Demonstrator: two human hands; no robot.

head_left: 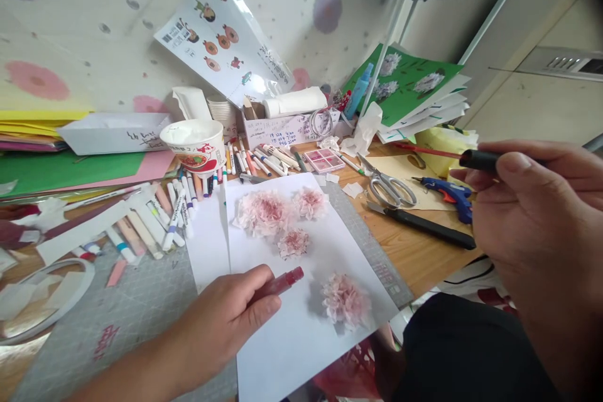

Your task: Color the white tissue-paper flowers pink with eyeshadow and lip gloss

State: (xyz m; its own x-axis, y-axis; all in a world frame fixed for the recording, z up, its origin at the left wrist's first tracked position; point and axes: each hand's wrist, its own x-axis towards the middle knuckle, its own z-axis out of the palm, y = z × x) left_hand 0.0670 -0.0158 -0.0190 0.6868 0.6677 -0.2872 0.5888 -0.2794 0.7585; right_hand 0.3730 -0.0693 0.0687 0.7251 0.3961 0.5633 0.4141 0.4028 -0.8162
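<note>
My left hand (235,314) is closed around a dark pink lip gloss tube (282,282), its uncapped neck pointing up and right over a white paper sheet (296,339). Raised at the right, my right hand (541,220) pinches the black cap of a lip gloss wand (475,160), whose thin red stem points left. Several ruffled pink-and-white paper flowers lie on the sheet: a large flower (264,210), two smaller ones beside it, and a separate flower (346,298) nearer the lower right. The wand and tube are apart.
Behind the sheet are many markers (273,160), a paper bowl (194,144) and a pink palette (325,161). Scissors (389,185), a black-handled knife (428,226) and a blue glue gun (447,191) lie right. A grey cutting mat (141,308) extends left, near a tape ring (87,282).
</note>
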